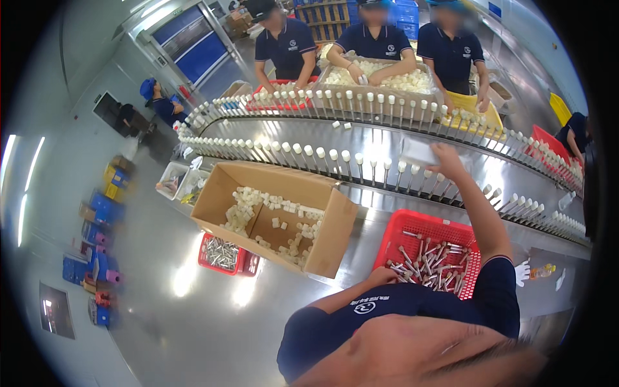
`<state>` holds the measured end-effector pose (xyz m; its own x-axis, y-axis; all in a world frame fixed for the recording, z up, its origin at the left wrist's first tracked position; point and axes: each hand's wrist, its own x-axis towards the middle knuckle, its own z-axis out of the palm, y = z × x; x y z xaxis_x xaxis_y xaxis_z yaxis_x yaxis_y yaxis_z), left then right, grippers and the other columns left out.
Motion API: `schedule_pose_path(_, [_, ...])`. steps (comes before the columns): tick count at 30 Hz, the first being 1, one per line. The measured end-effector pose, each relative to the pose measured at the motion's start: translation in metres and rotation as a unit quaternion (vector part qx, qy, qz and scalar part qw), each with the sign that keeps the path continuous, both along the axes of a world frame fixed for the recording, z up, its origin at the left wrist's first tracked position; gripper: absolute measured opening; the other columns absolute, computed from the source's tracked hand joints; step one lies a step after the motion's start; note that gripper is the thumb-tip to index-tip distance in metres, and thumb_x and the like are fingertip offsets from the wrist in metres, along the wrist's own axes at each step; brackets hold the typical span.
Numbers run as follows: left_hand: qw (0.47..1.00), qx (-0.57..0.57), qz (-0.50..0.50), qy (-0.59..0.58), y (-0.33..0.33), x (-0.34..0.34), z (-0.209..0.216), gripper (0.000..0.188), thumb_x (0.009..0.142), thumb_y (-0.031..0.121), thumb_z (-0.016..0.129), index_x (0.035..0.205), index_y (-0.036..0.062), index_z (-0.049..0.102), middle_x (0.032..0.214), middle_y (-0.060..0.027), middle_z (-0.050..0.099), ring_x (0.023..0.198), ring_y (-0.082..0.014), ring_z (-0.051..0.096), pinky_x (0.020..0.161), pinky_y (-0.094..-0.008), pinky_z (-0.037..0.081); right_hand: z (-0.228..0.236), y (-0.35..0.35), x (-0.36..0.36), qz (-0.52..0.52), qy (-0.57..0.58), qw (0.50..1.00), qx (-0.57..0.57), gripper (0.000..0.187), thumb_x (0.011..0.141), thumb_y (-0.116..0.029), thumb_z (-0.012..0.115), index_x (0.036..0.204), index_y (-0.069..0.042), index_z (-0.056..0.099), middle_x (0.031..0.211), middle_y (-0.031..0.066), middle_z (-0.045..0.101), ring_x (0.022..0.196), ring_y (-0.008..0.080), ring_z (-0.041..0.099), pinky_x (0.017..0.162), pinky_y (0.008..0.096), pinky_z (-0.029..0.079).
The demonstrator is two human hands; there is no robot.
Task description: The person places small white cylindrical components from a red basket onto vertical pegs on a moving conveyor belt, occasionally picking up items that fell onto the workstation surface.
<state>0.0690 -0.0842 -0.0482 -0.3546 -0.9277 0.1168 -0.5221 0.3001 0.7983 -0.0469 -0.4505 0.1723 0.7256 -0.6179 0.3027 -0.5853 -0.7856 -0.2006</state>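
My right hand (pixel 451 162) reaches across the near row of upright brushes (pixel 385 169) with pale caps. Its bent fingers are at the right edge of a pale, translucent flat thing (pixel 418 153) on the metal table; what lies between them I cannot make out. By the near left rim of a red basket (pixel 392 240) is my left hand (pixel 382 276), its fingers partly hidden among loose brushes (pixel 431 261). Those brushes have silvery handles and lie in a jumble in the basket.
An open cardboard box (pixel 271 235) of small white caps stands left of the basket. Beyond it is a smaller red basket (pixel 248 263) of metal pieces. Upright brushes line both edges of the metal table (pixel 284 132). Several co-workers work across it over a big box (pixel 387 97) of white caps.
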Motion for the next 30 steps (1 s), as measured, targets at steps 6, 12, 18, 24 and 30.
schedule_pose_path(6, [0.937,0.016,0.335,0.094,0.07,0.05,-0.031,0.016,0.082,0.015,0.057,0.092,0.0029,0.063,0.076,-0.0149,0.061,0.067,-0.0277,0.06,0.061,-0.0349,0.047,-0.015,-0.004,-0.025,-0.024,0.067,0.997,0.04,0.075,0.061,-0.044,0.077,0.118,-0.003,0.054,0.105,0.0184,0.057,0.099,0.036,0.053,0.087,0.0426,0.041])
schedule_pose_path(12, [0.803,0.362,0.433,-0.19,0.232,0.096,-0.12,0.023,0.083,0.024,0.057,0.079,0.0007,0.057,0.072,-0.0154,0.059,0.065,-0.0335,0.058,0.057,-0.0432,0.044,0.0,-0.002,-0.047,-0.048,-0.005,0.999,0.007,0.074,0.062,-0.047,0.075,0.118,-0.004,0.054,0.104,0.0175,0.057,0.098,0.0348,0.054,0.084,0.0429,0.041])
schedule_pose_path(18, [0.848,0.344,0.369,-0.16,0.174,0.101,-0.079,0.024,0.084,0.025,0.056,0.083,0.001,0.058,0.074,-0.0142,0.059,0.067,-0.0301,0.058,0.058,-0.0402,0.045,-0.018,0.005,-0.038,-0.066,0.054,0.996,0.026,0.072,0.064,-0.052,0.072,0.118,-0.007,0.055,0.105,0.0143,0.057,0.101,0.0311,0.054,0.085,0.0413,0.04])
schedule_pose_path(24, [0.901,0.289,0.291,-0.138,0.108,0.092,-0.024,0.025,0.086,0.026,0.054,0.087,0.0013,0.058,0.077,-0.0129,0.06,0.068,-0.0267,0.058,0.059,-0.0372,0.046,-0.019,-0.002,-0.065,-0.081,0.087,0.992,0.047,0.073,0.065,-0.053,0.071,0.12,-0.009,0.053,0.105,0.0136,0.057,0.104,0.0296,0.053,0.087,0.0407,0.038])
schedule_pose_path(30, [0.911,0.289,0.251,-0.151,0.082,0.084,0.008,0.026,0.087,0.027,0.053,0.092,0.0015,0.058,0.079,-0.0117,0.06,0.07,-0.0234,0.059,0.06,-0.0342,0.047,-0.008,-0.004,-0.064,-0.068,0.073,0.995,0.029,0.075,0.064,-0.055,0.07,0.121,-0.01,0.053,0.106,0.0134,0.056,0.104,0.0296,0.053,0.088,0.0411,0.038])
